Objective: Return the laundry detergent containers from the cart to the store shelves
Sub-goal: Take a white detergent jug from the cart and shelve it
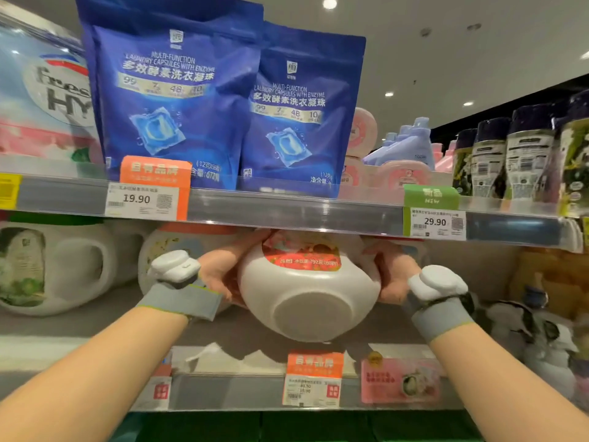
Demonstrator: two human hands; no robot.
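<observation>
Fingers of the left hand (220,269) and right hand (393,275) were wrapped round the sides of the white detergent tub (307,295), held tipped, base toward the camera, top pointed into the lower shelf (236,386), both hands equally near.

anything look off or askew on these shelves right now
Only the white detergent tub: it is tipped, its round base facing the camera, held between left hand and right hand above the lower shelf. No spill or damage shows.
</observation>
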